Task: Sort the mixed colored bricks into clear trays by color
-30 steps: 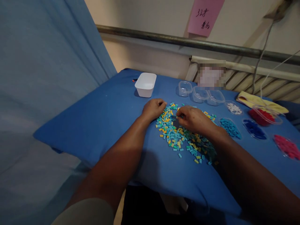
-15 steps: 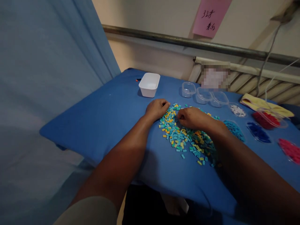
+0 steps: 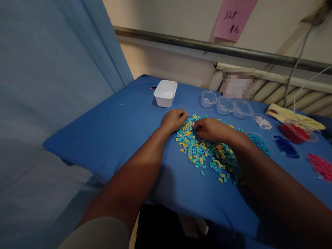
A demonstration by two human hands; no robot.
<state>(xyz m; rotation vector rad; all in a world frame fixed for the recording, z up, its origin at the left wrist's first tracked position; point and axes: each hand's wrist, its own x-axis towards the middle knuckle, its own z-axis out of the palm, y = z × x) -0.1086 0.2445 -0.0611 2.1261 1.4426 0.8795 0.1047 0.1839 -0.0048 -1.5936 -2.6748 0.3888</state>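
Note:
A loose pile of small teal, green and yellow bricks [image 3: 204, 152] lies on the blue cloth-covered table [image 3: 116, 128]. My left hand [image 3: 173, 120] rests at the pile's left edge with its fingers curled under; what they hold is hidden. My right hand [image 3: 211, 129] lies on top of the pile, fingers pinched together near the left hand, and I cannot make out any piece between them.
A white rectangular tub [image 3: 165, 93] stands at the back. Three clear tubs [image 3: 225, 104] sit right of it. Clear lids hold sorted white [image 3: 262, 122], teal [image 3: 259, 143], dark blue [image 3: 285, 146], red [image 3: 295, 132] and pink [image 3: 321, 165] bricks. A blue curtain [image 3: 52, 86] hangs left.
My right hand has slid a little left over the pile toward the left hand. The left hand has stayed at the pile's edge. The view shifted slightly.

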